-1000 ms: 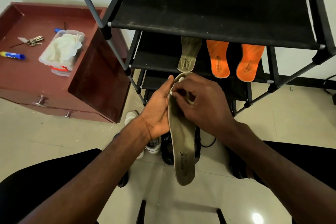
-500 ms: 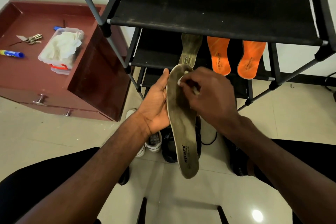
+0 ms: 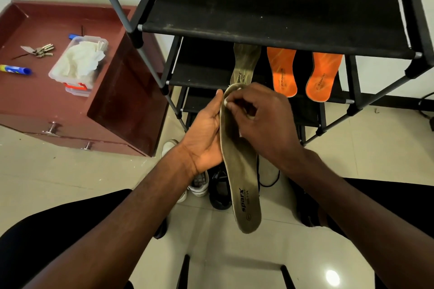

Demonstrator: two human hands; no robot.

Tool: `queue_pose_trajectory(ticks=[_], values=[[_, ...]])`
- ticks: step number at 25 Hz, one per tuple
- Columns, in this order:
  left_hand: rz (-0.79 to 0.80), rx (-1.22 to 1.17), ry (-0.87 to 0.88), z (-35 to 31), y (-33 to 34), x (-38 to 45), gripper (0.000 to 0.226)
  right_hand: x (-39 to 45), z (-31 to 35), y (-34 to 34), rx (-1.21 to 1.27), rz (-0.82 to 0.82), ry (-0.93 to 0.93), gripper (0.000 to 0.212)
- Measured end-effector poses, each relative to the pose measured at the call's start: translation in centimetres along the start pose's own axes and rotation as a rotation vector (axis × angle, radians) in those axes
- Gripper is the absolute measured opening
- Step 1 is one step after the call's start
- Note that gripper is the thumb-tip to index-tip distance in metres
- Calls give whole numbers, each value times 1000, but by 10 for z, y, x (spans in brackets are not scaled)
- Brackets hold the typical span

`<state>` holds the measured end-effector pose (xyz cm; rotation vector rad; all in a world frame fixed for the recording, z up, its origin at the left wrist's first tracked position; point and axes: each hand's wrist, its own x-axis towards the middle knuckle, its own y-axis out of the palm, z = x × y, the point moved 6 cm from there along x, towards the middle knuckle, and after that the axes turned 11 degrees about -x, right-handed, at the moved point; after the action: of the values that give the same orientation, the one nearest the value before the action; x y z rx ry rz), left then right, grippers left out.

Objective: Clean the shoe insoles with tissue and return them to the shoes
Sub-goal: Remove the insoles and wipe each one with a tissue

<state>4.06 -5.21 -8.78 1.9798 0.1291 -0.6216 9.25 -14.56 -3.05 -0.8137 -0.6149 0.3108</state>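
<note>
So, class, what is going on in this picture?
A person is cleaning a shoe insole. The left hand holds an olive insole upright over the shoes on the floor, while the right hand pinches a bit of white tissue against its top end. Another olive insole and two orange insoles lie on the black rack. More tissue sits in a clear tub on the red cabinet.

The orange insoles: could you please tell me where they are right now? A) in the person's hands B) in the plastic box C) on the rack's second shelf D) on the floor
C: both orange insoles lie side by side on the rack's second shelf, beside an olive insole.
</note>
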Motion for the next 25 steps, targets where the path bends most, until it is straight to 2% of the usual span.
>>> queue_pose_trajectory(ticks=[3,5,8,11,14,21,25], values=[[2,-2,-17,-2,-5,1,71,-11,17,7,128,187,-135,11],[-3,-1,-18,-1,-9,2,75,-12,13,5,82,251,-193,11],[24,14,-2,1,-5,6,83,-10,14,2,-129,142,-222,14],[4,47,55,5,1,9,76,-2,11,-2,-263,-23,-148,17],[15,89,79,8,3,6,74,12,-9,-11,-319,-81,-64,18],[-3,101,34,3,-3,4,76,10,-25,-7,-301,29,-57,16],[-107,44,86,-10,-11,4,79,-4,-17,-3,-269,114,-72,13]])
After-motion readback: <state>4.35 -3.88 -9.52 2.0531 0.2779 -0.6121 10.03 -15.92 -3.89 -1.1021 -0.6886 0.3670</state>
